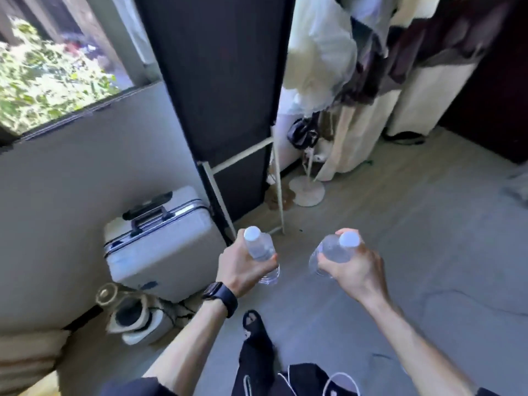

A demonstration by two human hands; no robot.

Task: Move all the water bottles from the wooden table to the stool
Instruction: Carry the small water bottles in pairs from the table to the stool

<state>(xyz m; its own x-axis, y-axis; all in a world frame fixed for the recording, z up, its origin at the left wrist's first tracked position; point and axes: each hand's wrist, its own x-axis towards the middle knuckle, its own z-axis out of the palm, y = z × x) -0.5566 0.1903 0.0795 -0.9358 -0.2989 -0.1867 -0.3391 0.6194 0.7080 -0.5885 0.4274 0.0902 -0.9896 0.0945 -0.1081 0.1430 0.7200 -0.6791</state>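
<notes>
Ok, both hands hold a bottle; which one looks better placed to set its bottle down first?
Left, tentatively. The left hand grips the left bottle round the body, roughly upright, cap up. The right hand holds the right bottle near the cap, tilted. No stool is in view, so distance cannot decide.

light: bright daylight from window (51,72) | blur: motion smear throughout | edges: wide-angle bending

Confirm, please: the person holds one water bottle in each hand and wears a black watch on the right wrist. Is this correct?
No. The head view shows the black watch on the left wrist, not the right. The left hand holds one water bottle, the right hand the other bottle.
</notes>
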